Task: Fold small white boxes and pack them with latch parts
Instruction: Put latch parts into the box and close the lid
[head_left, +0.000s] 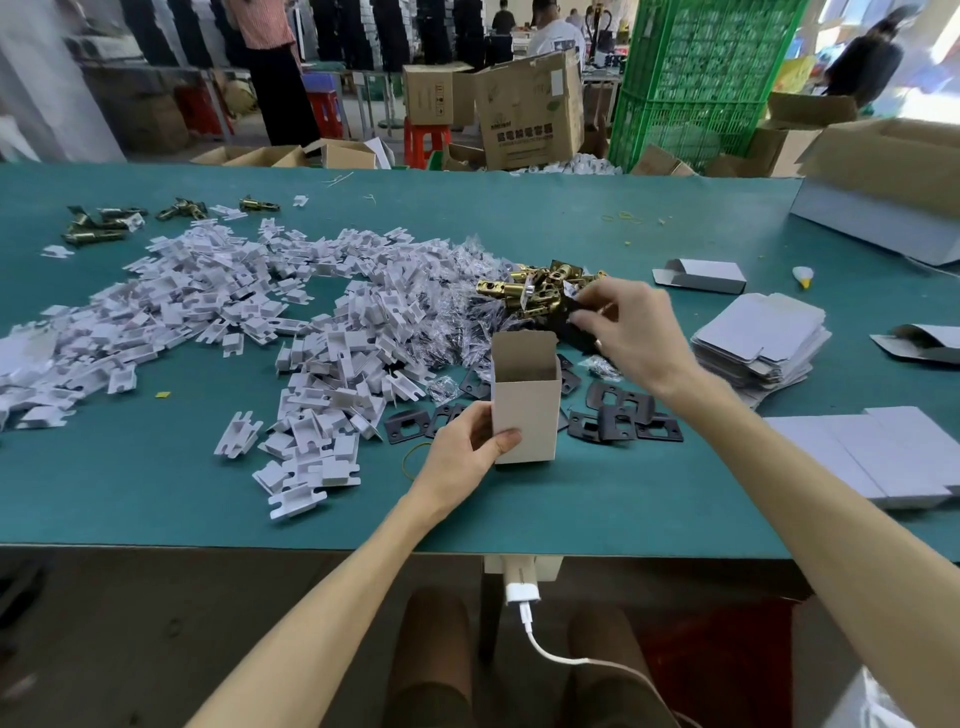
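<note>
The left hand (470, 447) gripped the open box (525, 402) upright on the green table (156, 493), mouth ready, while the right hand (631, 332) pinched dark latch parts (574, 306) just above it.

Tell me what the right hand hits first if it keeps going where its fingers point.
Probably the brass latch pile, just beyond the right hand, whose fingers seem to pinch a black part. The box sits nearer, likely outside that line.

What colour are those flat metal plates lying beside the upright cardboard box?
Black: the flat metal plates look matte black, clearest in the head view.
</note>
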